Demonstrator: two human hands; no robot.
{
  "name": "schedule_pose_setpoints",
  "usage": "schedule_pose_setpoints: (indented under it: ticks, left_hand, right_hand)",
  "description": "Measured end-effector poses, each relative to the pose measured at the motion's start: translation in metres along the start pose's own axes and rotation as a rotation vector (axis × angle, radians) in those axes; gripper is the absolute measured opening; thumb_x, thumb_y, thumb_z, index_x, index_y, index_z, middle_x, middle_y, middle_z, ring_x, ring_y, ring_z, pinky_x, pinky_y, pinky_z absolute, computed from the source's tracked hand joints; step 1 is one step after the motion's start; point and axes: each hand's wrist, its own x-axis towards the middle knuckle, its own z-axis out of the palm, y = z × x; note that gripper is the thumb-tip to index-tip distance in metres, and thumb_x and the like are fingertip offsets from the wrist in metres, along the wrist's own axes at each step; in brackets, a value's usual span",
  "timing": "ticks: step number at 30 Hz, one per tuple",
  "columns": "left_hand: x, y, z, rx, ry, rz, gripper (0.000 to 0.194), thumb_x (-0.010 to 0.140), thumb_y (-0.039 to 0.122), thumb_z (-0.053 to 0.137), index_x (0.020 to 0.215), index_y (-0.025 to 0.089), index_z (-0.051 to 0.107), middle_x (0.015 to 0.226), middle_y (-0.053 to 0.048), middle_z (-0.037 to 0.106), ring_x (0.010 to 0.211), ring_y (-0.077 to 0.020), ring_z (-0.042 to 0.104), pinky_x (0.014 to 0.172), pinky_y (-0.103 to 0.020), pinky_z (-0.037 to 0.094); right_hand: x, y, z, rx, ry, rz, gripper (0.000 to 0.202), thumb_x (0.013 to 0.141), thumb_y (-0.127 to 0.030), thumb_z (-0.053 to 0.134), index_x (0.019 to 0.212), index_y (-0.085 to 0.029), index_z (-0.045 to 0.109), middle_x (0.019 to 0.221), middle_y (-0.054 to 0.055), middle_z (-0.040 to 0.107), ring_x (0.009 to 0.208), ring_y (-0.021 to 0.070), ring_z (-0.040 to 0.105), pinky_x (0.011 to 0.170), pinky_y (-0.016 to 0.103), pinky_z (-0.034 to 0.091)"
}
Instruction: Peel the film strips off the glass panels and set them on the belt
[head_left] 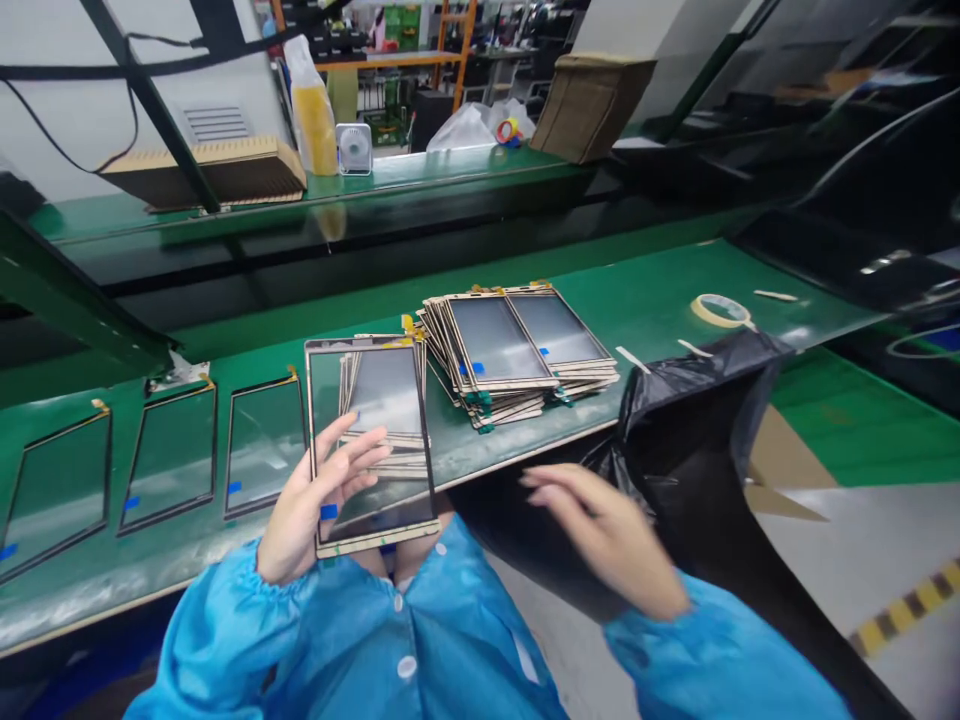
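Panel point(405, 440) is gripped by the left hand point(304, 510); the right hand point(604, 535) is empty, loosely open. Left of the hands, three single panels point(169, 455) seem laid out on the surface point(652, 290); stacks point(491, 345) beyond the hands apparently remain.

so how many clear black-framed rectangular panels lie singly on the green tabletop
3: the far-left panel, the middle panel and the right panel, nearest the left hand; others may be hidden.
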Motion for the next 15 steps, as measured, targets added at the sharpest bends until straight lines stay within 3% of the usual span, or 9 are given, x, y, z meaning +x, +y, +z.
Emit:
schedule_pose_setpoints:
  ticks: [1, 3, 5, 9, 13, 15]
  left_hand:
    - [-0.003, -0.001, 0.001, 0.009, 0.012, 0.034, 0.048, 0.090, 0.030, 0.055, 0.135, 0.023, 0.042, 0.130, -0.010, 0.059, 0.118, -0.0230, 0.057, 0.088, -0.028, 0.049]
    - [-0.009, -0.003, 0.000, 0.029, 0.048, 0.106, 0.045, 0.091, 0.029, 0.054, 0.134, 0.024, 0.043, 0.130, -0.009, 0.059, 0.117, -0.0228, 0.057, 0.087, -0.028, 0.049]
    - [-0.017, -0.005, -0.003, 0.056, 0.094, 0.187, 0.043, 0.091, 0.029, 0.053, 0.133, 0.024, 0.044, 0.129, -0.009, 0.060, 0.116, -0.0232, 0.058, 0.087, -0.029, 0.049]
    - [-0.033, -0.013, 0.000, 0.082, 0.187, 0.349, 0.039, 0.091, 0.027, 0.053, 0.129, 0.025, 0.048, 0.126, -0.007, 0.062, 0.116, -0.0246, 0.058, 0.093, -0.034, 0.048]
    - [-0.037, -0.032, 0.021, 0.076, 0.277, 0.499, 0.034, 0.091, 0.026, 0.052, 0.125, 0.029, 0.053, 0.129, -0.004, 0.060, 0.121, -0.0257, 0.054, 0.101, -0.040, 0.044]
    - [-0.034, -0.040, 0.030, 0.073, 0.317, 0.593, 0.032, 0.091, 0.026, 0.052, 0.123, 0.031, 0.055, 0.132, -0.002, 0.058, 0.125, -0.0253, 0.051, 0.104, -0.040, 0.042]
  right_hand:
    - [0.011, -0.025, 0.018, 0.147, -0.172, -0.061, 0.026, 0.091, -0.031, 0.045, 0.111, -0.021, 0.058, 0.098, 0.007, 0.066, 0.079, 0.0182, 0.065, 0.075, 0.031, 0.053]
    - [0.027, -0.062, 0.048, 0.256, -0.365, -0.177, 0.025, 0.091, -0.026, 0.044, 0.111, -0.019, 0.058, 0.094, 0.005, 0.066, 0.078, 0.0155, 0.063, 0.071, 0.026, 0.052]
    - [0.033, -0.080, 0.067, 0.193, -0.422, -0.258, 0.019, 0.093, -0.023, 0.043, 0.097, -0.019, 0.061, 0.084, 0.003, 0.065, 0.075, 0.0152, 0.061, 0.068, 0.025, 0.049]
    - [0.035, -0.080, 0.079, -0.114, -0.364, -0.371, 0.023, 0.096, -0.019, 0.038, 0.085, -0.018, 0.058, 0.077, 0.002, 0.061, 0.070, 0.0151, 0.059, 0.062, 0.024, 0.041]
    - [0.039, -0.082, 0.088, -0.486, -0.184, -0.467, 0.025, 0.093, -0.012, 0.038, 0.074, -0.017, 0.054, 0.066, 0.002, 0.057, 0.055, 0.0150, 0.054, 0.050, 0.028, 0.028]
    - [0.038, -0.092, 0.092, -0.561, -0.109, -0.500, 0.024, 0.088, -0.009, 0.042, 0.068, -0.017, 0.052, 0.060, 0.002, 0.054, 0.050, 0.0145, 0.050, 0.049, 0.029, 0.024]
